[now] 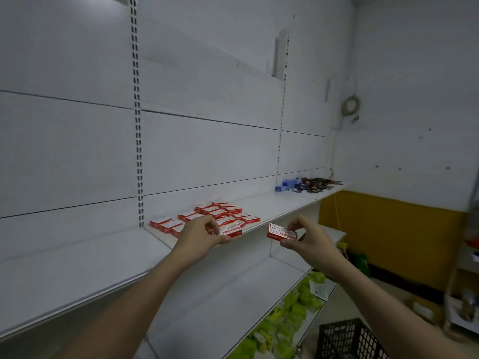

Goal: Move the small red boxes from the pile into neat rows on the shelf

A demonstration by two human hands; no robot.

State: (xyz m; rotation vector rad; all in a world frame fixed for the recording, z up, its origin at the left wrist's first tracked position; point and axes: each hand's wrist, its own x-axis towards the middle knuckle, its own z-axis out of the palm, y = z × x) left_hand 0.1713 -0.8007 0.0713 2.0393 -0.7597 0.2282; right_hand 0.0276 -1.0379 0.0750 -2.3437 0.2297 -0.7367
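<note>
From the head view, the left hand (199, 233) pinches a red box (230, 230) at the front edge of the shelf (285, 206), just before the pile of red boxes (225, 212). The right hand (305, 238) grasps a second red box (282, 232) in the air, right of the pile and off the shelf edge. This looks like the carrying step; next, each box needs setting squarely beside the short row (167, 225) left of the pile.

Print on the red box (282, 232) — too blurred to read.
</note>
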